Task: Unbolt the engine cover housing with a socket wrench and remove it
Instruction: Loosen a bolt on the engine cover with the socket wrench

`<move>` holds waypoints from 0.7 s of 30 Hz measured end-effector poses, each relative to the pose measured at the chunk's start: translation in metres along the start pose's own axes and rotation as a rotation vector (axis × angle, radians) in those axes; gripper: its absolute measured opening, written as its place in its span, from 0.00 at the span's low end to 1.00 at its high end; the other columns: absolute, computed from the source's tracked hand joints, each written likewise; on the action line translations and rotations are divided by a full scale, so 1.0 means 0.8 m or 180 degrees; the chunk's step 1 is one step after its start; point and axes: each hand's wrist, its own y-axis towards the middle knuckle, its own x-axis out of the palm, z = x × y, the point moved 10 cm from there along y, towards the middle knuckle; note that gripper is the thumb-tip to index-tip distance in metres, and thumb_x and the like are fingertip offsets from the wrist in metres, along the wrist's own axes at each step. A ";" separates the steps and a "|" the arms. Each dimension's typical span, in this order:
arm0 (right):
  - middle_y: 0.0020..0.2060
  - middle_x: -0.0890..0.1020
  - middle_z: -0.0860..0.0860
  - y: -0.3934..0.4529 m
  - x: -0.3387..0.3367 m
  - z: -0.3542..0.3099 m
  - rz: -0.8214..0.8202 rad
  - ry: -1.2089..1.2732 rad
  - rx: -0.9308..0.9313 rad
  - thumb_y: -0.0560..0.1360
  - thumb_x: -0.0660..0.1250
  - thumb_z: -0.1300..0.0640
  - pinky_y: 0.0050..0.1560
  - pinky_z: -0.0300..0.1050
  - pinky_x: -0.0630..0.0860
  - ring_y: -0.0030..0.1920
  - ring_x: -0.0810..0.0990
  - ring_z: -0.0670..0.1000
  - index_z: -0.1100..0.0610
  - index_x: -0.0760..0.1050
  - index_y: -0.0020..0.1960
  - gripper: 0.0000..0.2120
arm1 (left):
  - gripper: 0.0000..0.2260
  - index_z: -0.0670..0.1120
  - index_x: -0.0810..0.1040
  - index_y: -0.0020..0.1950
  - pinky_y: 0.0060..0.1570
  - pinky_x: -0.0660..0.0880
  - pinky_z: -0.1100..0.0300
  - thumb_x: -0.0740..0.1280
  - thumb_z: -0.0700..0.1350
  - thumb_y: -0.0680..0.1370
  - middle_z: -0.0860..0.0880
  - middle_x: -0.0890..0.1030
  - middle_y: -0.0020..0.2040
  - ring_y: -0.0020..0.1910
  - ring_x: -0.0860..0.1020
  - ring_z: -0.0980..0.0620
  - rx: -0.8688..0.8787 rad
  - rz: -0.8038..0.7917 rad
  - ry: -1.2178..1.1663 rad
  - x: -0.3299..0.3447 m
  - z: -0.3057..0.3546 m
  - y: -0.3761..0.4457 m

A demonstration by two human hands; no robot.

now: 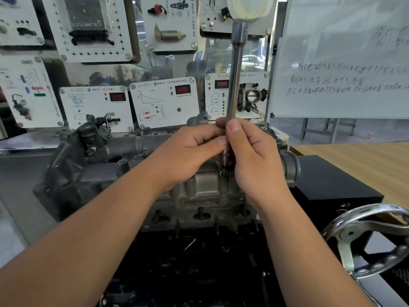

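A grey cast engine cover housing [124,156] lies across the top of the engine in the middle of the head view. A long steel socket wrench [235,69] stands nearly upright over it, with a pale round knob at its top. Its lower tip sits on a bolt [224,173] in the housing. My left hand [188,154] pinches the lower shaft from the left. My right hand [254,156] grips the same part of the shaft from the right, thumb up along it. The socket end is mostly hidden between my fingers.
A chrome handwheel [367,240] juts out at the lower right. A black box [332,182] sits right of the engine on a wooden table [365,160]. Training display panels [163,103] stand close behind the engine. A whiteboard [343,63] stands at the right.
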 end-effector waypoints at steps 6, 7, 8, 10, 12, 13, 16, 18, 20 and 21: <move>0.46 0.83 0.49 -0.003 0.009 0.003 -0.0128 0.0081 0.0062 0.79 0.62 0.44 0.53 0.50 0.80 0.49 0.83 0.47 0.44 0.76 0.54 0.09 | 0.09 0.49 0.81 0.54 0.58 0.78 0.39 0.68 0.51 0.77 0.48 0.85 0.50 0.52 0.83 0.45 0.0192 0.0224 0.0216 -0.004 0.006 0.000; 0.44 0.82 0.49 -0.003 0.008 0.002 -0.0120 0.0100 0.0028 0.79 0.63 0.45 0.51 0.52 0.80 0.48 0.82 0.48 0.47 0.76 0.54 0.08 | 0.09 0.48 0.80 0.52 0.56 0.78 0.38 0.69 0.51 0.76 0.46 0.85 0.49 0.50 0.83 0.42 0.0224 0.0296 0.0247 -0.006 0.006 0.000; 0.41 0.81 0.50 -0.002 0.007 0.000 -0.0105 0.0064 -0.0026 0.79 0.64 0.47 0.49 0.54 0.80 0.45 0.81 0.50 0.49 0.76 0.52 0.07 | 0.07 0.49 0.79 0.49 0.55 0.78 0.37 0.70 0.50 0.75 0.45 0.85 0.48 0.49 0.83 0.41 0.0259 0.0333 0.0248 -0.007 0.006 0.001; 0.41 0.81 0.53 -0.002 0.005 -0.002 -0.0076 -0.0025 -0.0083 0.80 0.63 0.50 0.48 0.55 0.78 0.45 0.80 0.54 0.51 0.77 0.49 0.07 | 0.04 0.56 0.80 0.49 0.55 0.80 0.44 0.71 0.48 0.75 0.49 0.85 0.48 0.49 0.84 0.46 0.0261 0.0278 0.0158 -0.007 0.005 0.002; 0.44 0.84 0.50 -0.002 0.003 -0.002 -0.0053 -0.0062 -0.0088 0.81 0.61 0.51 0.50 0.50 0.80 0.47 0.82 0.50 0.48 0.79 0.49 0.08 | 0.10 0.57 0.81 0.56 0.59 0.80 0.56 0.69 0.46 0.77 0.53 0.86 0.51 0.54 0.84 0.53 0.0184 0.0055 -0.0037 -0.001 0.001 0.002; 0.45 0.85 0.47 -0.002 0.002 -0.001 -0.0045 -0.0054 -0.0066 0.82 0.60 0.52 0.51 0.46 0.80 0.49 0.83 0.47 0.45 0.80 0.50 0.09 | 0.11 0.54 0.81 0.59 0.61 0.78 0.58 0.67 0.45 0.78 0.53 0.86 0.54 0.57 0.83 0.55 0.0123 -0.0035 -0.0139 0.001 -0.001 0.002; 0.49 0.84 0.45 -0.002 0.002 0.001 -0.0056 -0.0003 -0.0009 0.83 0.58 0.51 0.53 0.40 0.79 0.50 0.82 0.44 0.46 0.80 0.52 0.12 | 0.09 0.54 0.82 0.58 0.60 0.77 0.58 0.65 0.46 0.81 0.53 0.86 0.54 0.57 0.83 0.55 0.0073 -0.0098 -0.0103 0.003 -0.001 0.002; 0.49 0.83 0.49 -0.003 0.006 0.000 -0.0119 -0.0013 -0.0022 0.82 0.59 0.48 0.51 0.40 0.79 0.49 0.81 0.46 0.50 0.78 0.57 0.11 | 0.06 0.52 0.82 0.55 0.58 0.79 0.53 0.67 0.46 0.80 0.52 0.86 0.51 0.54 0.84 0.52 0.0112 0.0041 -0.0030 -0.001 -0.001 0.003; 0.47 0.84 0.45 -0.003 0.010 0.003 -0.0171 0.0071 0.0030 0.81 0.62 0.48 0.50 0.39 0.78 0.49 0.82 0.43 0.49 0.76 0.61 0.11 | 0.07 0.45 0.81 0.56 0.57 0.80 0.45 0.70 0.45 0.80 0.49 0.86 0.50 0.52 0.84 0.47 0.0145 0.0188 0.0081 -0.005 0.000 0.003; 0.45 0.83 0.43 -0.003 0.010 0.004 -0.0185 0.0053 0.0016 0.81 0.63 0.49 0.49 0.39 0.77 0.48 0.82 0.43 0.48 0.75 0.59 0.09 | 0.07 0.45 0.81 0.55 0.56 0.80 0.45 0.71 0.45 0.79 0.48 0.86 0.49 0.51 0.84 0.47 0.0179 0.0224 0.0130 -0.006 0.001 0.003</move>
